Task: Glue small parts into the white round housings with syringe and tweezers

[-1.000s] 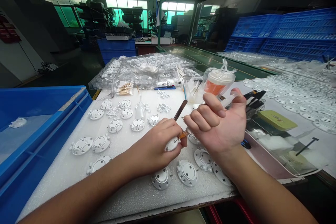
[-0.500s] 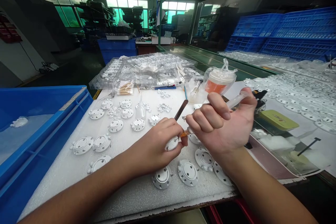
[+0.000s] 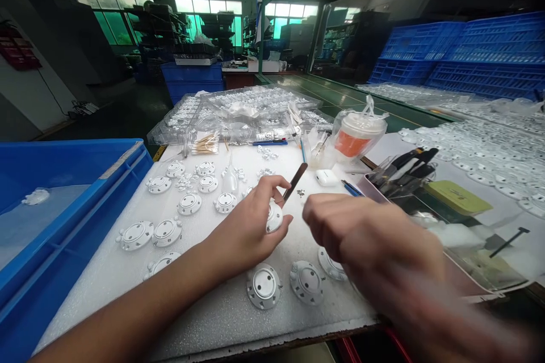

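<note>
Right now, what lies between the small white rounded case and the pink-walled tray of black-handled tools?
Slim blue pen-like sticks lie between the case and the tray, on the white foam sheet; the head view shows this.

The small, round, white, shiny piece (image 3: 275, 218) is held up between the fingers and thumb of the left hand (image 3: 253, 221). It is tipped on its side, and part of it is hidden by the fingers. The long, flat, dark brown tool (image 3: 296, 182) is in the same hand. It leans, with its top end toward 1 o'clock from the white piece. Its low end is hidden.
</note>
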### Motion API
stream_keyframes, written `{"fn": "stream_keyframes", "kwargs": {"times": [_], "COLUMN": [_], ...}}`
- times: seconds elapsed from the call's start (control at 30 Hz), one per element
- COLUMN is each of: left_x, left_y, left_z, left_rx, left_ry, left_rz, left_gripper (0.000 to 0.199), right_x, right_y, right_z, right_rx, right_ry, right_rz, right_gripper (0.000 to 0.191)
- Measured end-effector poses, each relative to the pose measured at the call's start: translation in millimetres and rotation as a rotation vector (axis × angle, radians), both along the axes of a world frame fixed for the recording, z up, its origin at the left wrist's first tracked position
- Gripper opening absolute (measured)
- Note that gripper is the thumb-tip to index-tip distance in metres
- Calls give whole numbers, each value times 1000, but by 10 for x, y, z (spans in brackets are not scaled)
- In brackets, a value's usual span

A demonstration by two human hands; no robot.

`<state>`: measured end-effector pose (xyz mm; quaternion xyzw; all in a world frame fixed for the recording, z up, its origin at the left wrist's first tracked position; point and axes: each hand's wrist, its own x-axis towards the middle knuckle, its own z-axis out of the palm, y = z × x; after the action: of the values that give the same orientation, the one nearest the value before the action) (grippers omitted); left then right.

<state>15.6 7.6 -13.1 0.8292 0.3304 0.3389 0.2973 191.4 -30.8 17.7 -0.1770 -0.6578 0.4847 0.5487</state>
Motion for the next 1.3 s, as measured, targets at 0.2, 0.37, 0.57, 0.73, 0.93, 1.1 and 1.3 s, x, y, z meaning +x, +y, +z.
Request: {"fn": "stream_keyframes", "kwargs": {"times": [0.2,0.37,0.57,0.73,0.93,1.1,1.3], "left_x": [-31,-37,-65,-70,-71,-74,-125], "left_y": [26,-5,3,17,22,31,81], "left_z": [33,69,178,222,174,154,198], "left_rx": [58,3,-108,-158,-107,-93,-107], "left_ry": [-9,-134,-264,-295,-251,-235,-233], "left_rz": [58,101,249,267,230,226,343], "left_gripper": [53,62,58,54,54,54,50], "right_x": [-31,30,201,241,350,365,184], "right_y": [3,314,787,906,1012,1031,641], "right_z": [16,99,-56,-230,-353,-387,-96], "right_rx": [478,209,-23,-25,-49,2,377], "right_ry": [106,447,283,-167,-505,-597,-104], "right_rz": [-415,-590,-737,-732,-785,-843,-1172], "right_gripper": [26,26,11,12,9,21,42]}}
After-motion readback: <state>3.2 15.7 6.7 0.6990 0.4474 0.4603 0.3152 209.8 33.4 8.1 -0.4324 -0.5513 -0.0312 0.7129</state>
